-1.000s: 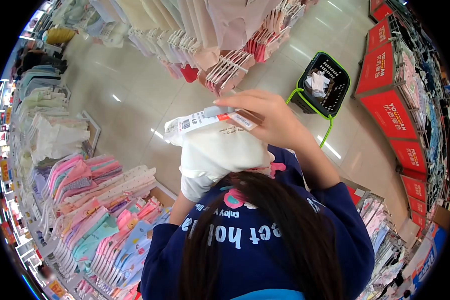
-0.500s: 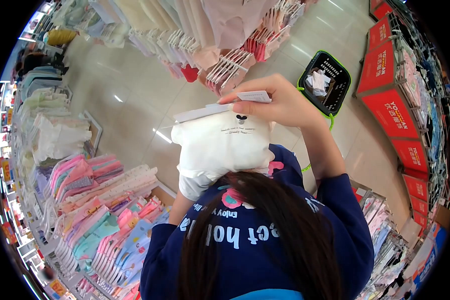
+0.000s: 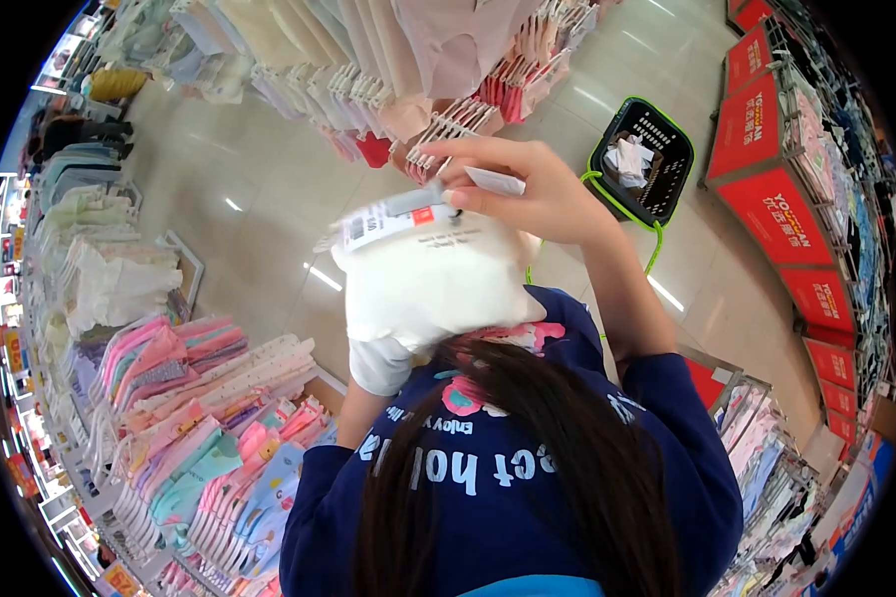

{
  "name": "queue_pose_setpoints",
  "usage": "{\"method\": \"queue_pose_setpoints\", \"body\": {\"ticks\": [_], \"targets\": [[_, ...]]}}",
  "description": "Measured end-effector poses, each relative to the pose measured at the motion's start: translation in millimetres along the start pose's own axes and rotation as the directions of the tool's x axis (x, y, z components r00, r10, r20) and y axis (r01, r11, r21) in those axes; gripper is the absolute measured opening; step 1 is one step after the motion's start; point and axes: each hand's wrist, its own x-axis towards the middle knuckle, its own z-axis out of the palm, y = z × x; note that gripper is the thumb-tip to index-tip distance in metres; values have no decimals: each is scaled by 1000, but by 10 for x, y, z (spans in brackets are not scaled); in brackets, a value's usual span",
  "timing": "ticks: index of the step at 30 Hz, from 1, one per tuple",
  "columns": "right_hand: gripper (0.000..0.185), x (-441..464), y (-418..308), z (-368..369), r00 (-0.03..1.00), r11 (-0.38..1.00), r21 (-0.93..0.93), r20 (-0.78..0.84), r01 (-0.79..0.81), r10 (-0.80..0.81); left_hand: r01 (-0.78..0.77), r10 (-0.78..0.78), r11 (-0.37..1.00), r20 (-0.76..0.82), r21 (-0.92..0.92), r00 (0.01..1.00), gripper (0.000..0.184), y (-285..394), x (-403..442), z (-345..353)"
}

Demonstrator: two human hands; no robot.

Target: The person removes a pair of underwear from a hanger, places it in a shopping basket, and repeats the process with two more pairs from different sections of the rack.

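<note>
A folded white shirt [image 3: 428, 289] with small printed lettering is spread in front of my chest. My right hand [image 3: 543, 194] has its thumb and fingers closed at the top of the shirt, pinching a hanging price tag [image 3: 373, 229] whose printed side with a red patch faces up. Another small white label [image 3: 495, 180] sticks out between those fingers. On the left, my forearm [image 3: 358, 413] runs up under the shirt. The cloth covers my left hand, so its fingers cannot be seen.
A black shopping basket [image 3: 667, 129] with a green rim and some items inside stands on the tiled floor [image 3: 259, 189]. Racks of hanging clothes [image 3: 199, 448] line the left and the top. Shelves with red signs [image 3: 762, 144] run along the right.
The price tag has turned from nearly edge-on to showing its printed face. My right hand has shifted slightly left and its index finger has stretched out. The shirt has moved slightly left.
</note>
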Motion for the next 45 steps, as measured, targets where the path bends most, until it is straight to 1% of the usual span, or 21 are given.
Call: {"method": "queue_pose_setpoints", "body": {"ticks": [2,4,6,7,8,9,10,11,13,14,17,20,21,22,24,25,28,33,36,40,45], "targets": [[45,-10,13,25,989,986,-75,-1,148,-148,-4,3,999,-24,-54,1000,43,36,26,-46],[66,-61,66,-118,986,968,-189,4,162,-165,-27,14,986,-85,-164,996,43,81,58,-113],[81,-114,292,-133,940,939,-226,-164,259,-299,-58,20,960,-141,-273,990,43,134,78,-184],[101,-115,366,-103,940,974,-57,-253,221,-228,-74,20,941,-166,-329,986,43,156,91,-210],[99,-121,513,-65,939,949,229,-315,218,-140,-94,22,920,-191,-380,981,43,182,110,-243],[98,-127,708,-25,937,841,495,-348,216,-36,-112,21,897,-211,-428,977,43,187,120,-262],[96,-139,867,21,934,662,718,-349,216,74,-118,19,881,-216,-457,976,43,199,126,-278],[91,-155,953,95,939,587,808,-234,45,250,-128,17,860,-224,-494,975,43,206,143,-286],[83,-152,1087,325,982,398,909,56,-125,181,-134,12,829,-223,-543,975,43,207,151,-293],[79,-146,1112,430,973,303,926,195,-224,122,-134,8,817,-221,-561,975,44,203,152,-282],[79,-103,774,608,953,289,933,134,-214,273,-126,-2,796,-211,-592,977,44,220,126,-276],[74,-92,861,505,989,163,977,125,-136,74,-114,-13,785,-200,-608,980,44,239,101,-299],[62,-69,868,446,985,59,984,165,-168,50,-115,-12,781,-199,-614,980,44,239,98,-313],[57,-49,852,389,982,234,959,132,-160,132,-108,-17,778,-194,-619,981,44,238,92,-324],[46,3,742,273,963,555,814,23,-173,267,-96,-25,772,-181,-629,983,44,236,80,-356],[38,20,669,230,935,480,860,-7,-176,354,-83,-31,771,-168,-631,985,44,241,71,-362],[37,97,460,124,916,580,789,-57,-202,397,-43,-52,757,-125,-652,991,44,218,65,-382],[36,191,299,-30,880,499,817,21,-289,475,8,-73,729,-66,-684,995,45,212,108,-400],[35,225,152,-74,892,593,746,1,-302,452,25,-84,708,-48,-706,995,45,202,141,-410],[33,265,156,-116,902,576,767,8,-282,432,31,-91,675,-42,-737,995,45,212,158,-410],[31,281,296,-230,924,661,693,22,-289,381,36,-111,637,-45,-770,993,45,228,148,-418]]}}
